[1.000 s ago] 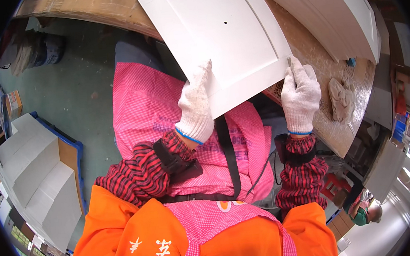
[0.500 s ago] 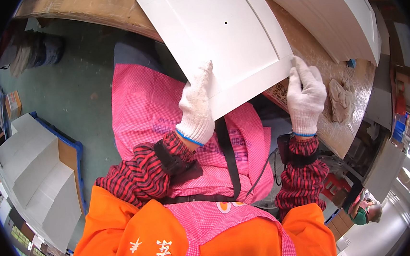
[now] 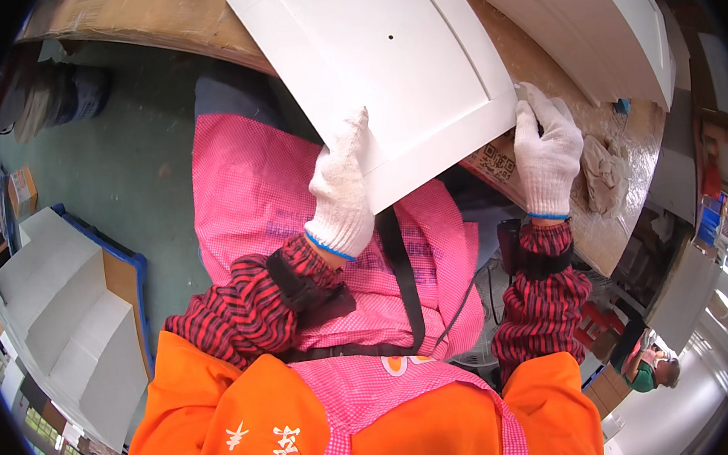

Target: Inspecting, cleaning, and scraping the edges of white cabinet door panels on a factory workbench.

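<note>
A white cabinet door (image 3: 376,55) with a recessed middle and a small dark hole lies tilted over my lap and the table edge. My left hand (image 3: 341,174), in a white knit glove, is closed on its lower left edge, thumb on the upper face. At the lower right corner, my gloved right hand (image 3: 548,149) has its fingers bent together against the door's side edge. Whether anything thin sits under those fingertips is hidden. Beside this hand a crumpled pale cloth or glove (image 3: 604,176) rests on the table (image 3: 613,238).
More white panels (image 3: 579,22) stand on the table at the far right. Down on the left, large white panels (image 3: 71,310) rest on a blue-edged pallet. A small carton (image 3: 22,191) is on the floor at far left. Another person (image 3: 647,366) is in the right background.
The door has shifted slightly to the left and away, with my left hand still on it. My right hand has moved a little away from me along the door's right edge.
</note>
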Tool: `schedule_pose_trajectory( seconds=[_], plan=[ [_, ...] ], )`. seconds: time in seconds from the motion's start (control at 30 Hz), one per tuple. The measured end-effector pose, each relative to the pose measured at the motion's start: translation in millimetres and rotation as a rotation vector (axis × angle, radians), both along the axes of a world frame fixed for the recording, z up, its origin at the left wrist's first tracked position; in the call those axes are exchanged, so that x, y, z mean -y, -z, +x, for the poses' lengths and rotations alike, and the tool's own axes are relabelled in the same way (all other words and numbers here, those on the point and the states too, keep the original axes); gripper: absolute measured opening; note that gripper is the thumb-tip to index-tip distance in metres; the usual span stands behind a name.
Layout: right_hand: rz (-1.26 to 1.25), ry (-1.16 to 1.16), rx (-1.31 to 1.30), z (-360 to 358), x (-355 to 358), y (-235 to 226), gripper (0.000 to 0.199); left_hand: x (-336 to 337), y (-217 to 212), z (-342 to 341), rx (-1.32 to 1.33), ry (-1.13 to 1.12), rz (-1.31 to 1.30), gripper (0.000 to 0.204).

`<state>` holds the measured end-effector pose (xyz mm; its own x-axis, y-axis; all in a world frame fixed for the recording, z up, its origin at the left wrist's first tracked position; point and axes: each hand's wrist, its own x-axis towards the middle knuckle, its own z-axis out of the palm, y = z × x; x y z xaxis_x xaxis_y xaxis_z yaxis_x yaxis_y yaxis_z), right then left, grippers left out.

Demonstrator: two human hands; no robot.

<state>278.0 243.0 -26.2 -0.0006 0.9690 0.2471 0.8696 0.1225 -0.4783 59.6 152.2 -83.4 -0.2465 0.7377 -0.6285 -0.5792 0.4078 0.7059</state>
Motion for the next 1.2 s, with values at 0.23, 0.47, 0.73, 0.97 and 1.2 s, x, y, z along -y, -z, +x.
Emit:
schedule_pose_trajectory(
  seconds=[0.23, 0.47, 0.73, 0.97, 1.2],
  plan=[
    [-0.041, -0.019, -0.007, -3, 14, 0, 0.025, 2, 9, 4, -0.027, 0.016, 0.006, 0.047],
    [0.005, -0.018, -0.029, 3, 11, -2, 0.026, -9, -9, 4, 0.150, -0.140, -0.118, 0.046],
    [-0.043, -0.048, -0.032, 7, -3, -5, 0.025, -2, 4, -1, 0.138, -0.105, -0.060, 0.046],
    [-0.065, -0.124, -0.019, 5, 6, -10, 0.024, 2, 14, -1, -0.200, 0.052, 0.060, 0.048],
    [-0.096, -0.118, -0.031, 7, 2, -13, 0.025, 1, 4, 1, 0.077, -0.049, 0.035, 0.051]
  ],
)
